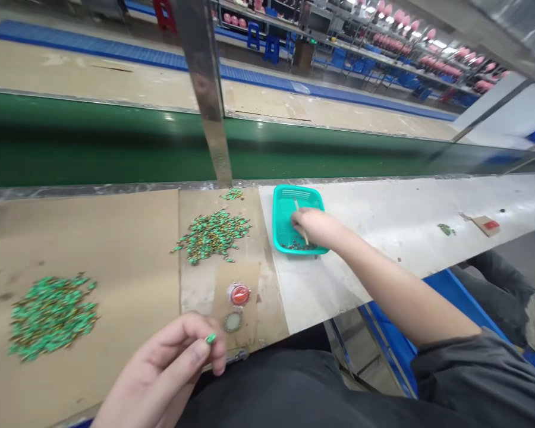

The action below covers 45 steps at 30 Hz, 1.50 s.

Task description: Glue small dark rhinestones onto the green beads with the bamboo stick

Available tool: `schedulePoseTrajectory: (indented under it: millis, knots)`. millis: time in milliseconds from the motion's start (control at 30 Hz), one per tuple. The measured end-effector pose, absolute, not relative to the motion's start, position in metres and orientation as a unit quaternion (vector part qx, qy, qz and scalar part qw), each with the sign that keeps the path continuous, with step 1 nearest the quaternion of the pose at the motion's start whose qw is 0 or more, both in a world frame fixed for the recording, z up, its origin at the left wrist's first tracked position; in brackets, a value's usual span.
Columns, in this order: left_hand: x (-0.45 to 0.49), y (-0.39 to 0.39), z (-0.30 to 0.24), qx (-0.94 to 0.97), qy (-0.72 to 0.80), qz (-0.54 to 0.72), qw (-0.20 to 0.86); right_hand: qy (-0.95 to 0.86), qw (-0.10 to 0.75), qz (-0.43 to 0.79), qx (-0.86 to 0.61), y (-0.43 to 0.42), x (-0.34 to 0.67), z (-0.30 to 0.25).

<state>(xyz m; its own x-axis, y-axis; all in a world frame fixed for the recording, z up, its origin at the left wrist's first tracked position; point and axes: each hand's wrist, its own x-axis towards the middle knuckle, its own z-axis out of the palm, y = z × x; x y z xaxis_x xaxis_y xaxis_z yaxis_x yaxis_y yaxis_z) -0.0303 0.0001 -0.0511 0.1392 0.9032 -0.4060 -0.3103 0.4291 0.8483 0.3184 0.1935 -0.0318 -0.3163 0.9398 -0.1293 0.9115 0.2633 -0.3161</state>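
Near the table's front edge, my left hand pinches a small green piece between thumb and fingertips. My right hand reaches into a teal plastic basket, its fingers closed around a thin pale stick. Small dark pieces lie on the basket floor below the stick's lower end. Between my hands, a cardboard piece carries a red round item and a pale round disc. What the stick's lower tip touches is too blurred to tell.
Heaps of small green-and-brown pieces lie left of the basket: a middle heap, a far-left heap and a little one behind. A metal post rises before the green belt. Rightward sits a red-marked block; another person's leg shows beyond.
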Motion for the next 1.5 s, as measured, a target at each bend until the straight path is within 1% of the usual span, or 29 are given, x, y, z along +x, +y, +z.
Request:
schedulePoseTrajectory:
  millis: [100, 200, 267, 333, 433, 567, 733, 1067, 1500]
  knots:
    - [-0.023, -0.002, -0.036, 0.296, 0.468, 0.432, 0.712, -0.787, 0.163, 0.207, -0.557, 0.161, 0.316, -0.016]
    - [-0.017, -0.004, -0.025, 0.308, 0.434, 0.429, 0.730, -0.775, 0.285, 0.253, -0.504, 0.110, 0.303, 0.002]
    - [-0.013, -0.006, -0.019, 0.301, 0.434, 0.426, 0.734, -0.770, 0.338, 0.285, -0.461, 0.077, 0.285, 0.010]
    - [-0.011, -0.008, -0.013, 0.287, 0.443, 0.419, 0.739, -0.748, 0.406, 0.359, -0.383, 0.051, 0.264, 0.014]
    - [-0.010, -0.012, -0.011, 0.299, 0.430, 0.402, 0.751, -0.717, 0.463, 0.426, -0.301, 0.031, 0.237, 0.013]
    - [-0.011, -0.015, -0.015, 0.334, 0.398, 0.395, 0.757, -0.716, 0.473, 0.436, -0.272, 0.025, 0.223, 0.008]
    - [-0.011, -0.017, -0.012, 0.341, 0.397, 0.396, 0.754, -0.697, 0.480, 0.459, -0.270, 0.019, 0.222, 0.003]
    - [-0.008, -0.015, -0.003, 0.363, 0.414, 0.396, 0.735, -0.727, 0.459, 0.434, -0.269, 0.019, 0.222, 0.004]
    - [-0.013, -0.018, -0.001, 0.426, 0.459, 0.378, 0.682, -0.800, 0.380, 0.384, -0.260, 0.019, 0.230, 0.014]
